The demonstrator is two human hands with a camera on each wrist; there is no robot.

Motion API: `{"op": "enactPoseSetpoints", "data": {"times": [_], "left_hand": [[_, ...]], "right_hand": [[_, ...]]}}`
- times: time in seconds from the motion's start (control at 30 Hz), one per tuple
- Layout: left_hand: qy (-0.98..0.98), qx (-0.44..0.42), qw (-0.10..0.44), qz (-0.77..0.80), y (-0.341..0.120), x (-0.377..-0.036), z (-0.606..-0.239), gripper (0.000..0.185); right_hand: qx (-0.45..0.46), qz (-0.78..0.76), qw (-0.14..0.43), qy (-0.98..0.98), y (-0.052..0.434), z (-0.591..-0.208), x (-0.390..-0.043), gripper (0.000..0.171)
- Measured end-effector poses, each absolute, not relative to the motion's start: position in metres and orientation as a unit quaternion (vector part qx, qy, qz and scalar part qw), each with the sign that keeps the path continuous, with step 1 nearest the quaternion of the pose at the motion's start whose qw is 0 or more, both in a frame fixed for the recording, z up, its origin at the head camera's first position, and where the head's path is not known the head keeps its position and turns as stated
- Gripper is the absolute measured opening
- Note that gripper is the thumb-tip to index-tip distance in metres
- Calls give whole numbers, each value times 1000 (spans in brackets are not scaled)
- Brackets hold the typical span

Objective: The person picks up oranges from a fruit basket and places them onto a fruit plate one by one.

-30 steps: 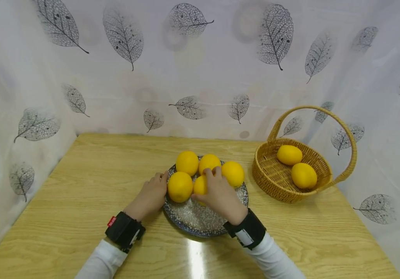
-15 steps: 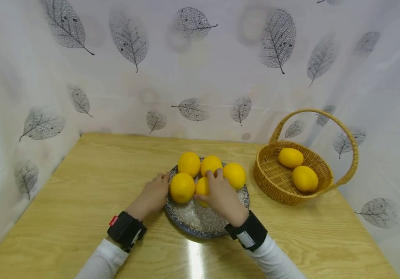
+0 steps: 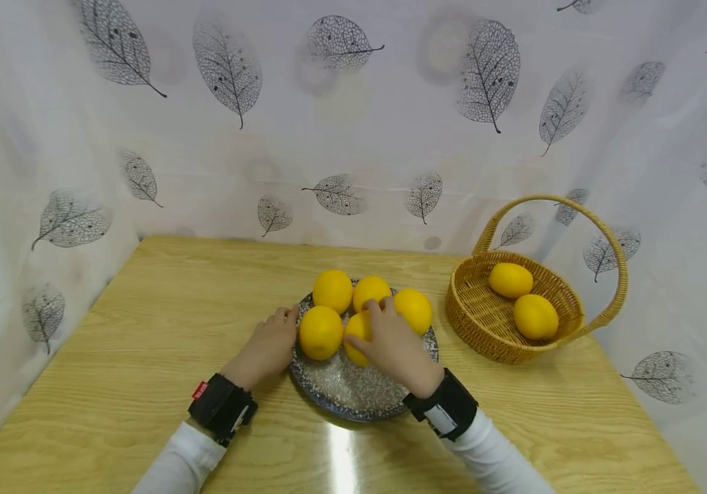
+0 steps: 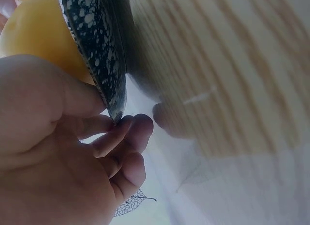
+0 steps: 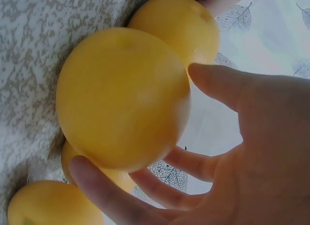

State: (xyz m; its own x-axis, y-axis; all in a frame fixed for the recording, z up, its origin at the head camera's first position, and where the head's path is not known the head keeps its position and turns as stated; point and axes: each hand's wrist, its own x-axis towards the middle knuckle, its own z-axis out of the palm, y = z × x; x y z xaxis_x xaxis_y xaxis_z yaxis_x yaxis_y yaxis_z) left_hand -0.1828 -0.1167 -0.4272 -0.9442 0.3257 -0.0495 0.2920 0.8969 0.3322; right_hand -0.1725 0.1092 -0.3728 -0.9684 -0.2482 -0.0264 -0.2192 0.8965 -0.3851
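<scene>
On the left, the left hand [image 3: 267, 346] rests at the left rim of the plate [image 3: 353, 398]; the left wrist view shows its thumb on top of the rim and its curled fingers [image 4: 127, 134] under it, so it pinches the plate [image 4: 94, 55] at the edge. The plate is speckled dark and stands on the wooden table [image 3: 143, 357], near its middle. On the plate lie five lemons, close together. The right hand [image 3: 393, 343] is over the front middle lemon [image 3: 356, 335], and its fingers and thumb are curled around this lemon [image 5: 121, 97], as the right wrist view shows; the lemon is at the plate, just beside the others, and I cannot tell whether it touches the plate. On the right, well apart from the hands, stands a wicker basket [image 3: 483, 322] with a handle, and two more lemons lie in it.
</scene>
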Motion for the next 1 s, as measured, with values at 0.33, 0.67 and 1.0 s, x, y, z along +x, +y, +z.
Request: {"op": "enactPoseSetpoints", "data": {"times": [0.33, 0.67, 1.0], "left_hand": [[974, 165, 39, 152, -119, -188, -431, 56], [972, 156, 54, 167, -118, -188, -435, 56], [973, 159, 50, 157, -118, -185, -431, 54]], "right_hand": [[-131, -186, 65, 972, 127, -347, -191, 54], [-114, -171, 76, 976, 165, -328, -215, 54], [-90, -173, 78, 978, 196, -324, -233, 54]]}}
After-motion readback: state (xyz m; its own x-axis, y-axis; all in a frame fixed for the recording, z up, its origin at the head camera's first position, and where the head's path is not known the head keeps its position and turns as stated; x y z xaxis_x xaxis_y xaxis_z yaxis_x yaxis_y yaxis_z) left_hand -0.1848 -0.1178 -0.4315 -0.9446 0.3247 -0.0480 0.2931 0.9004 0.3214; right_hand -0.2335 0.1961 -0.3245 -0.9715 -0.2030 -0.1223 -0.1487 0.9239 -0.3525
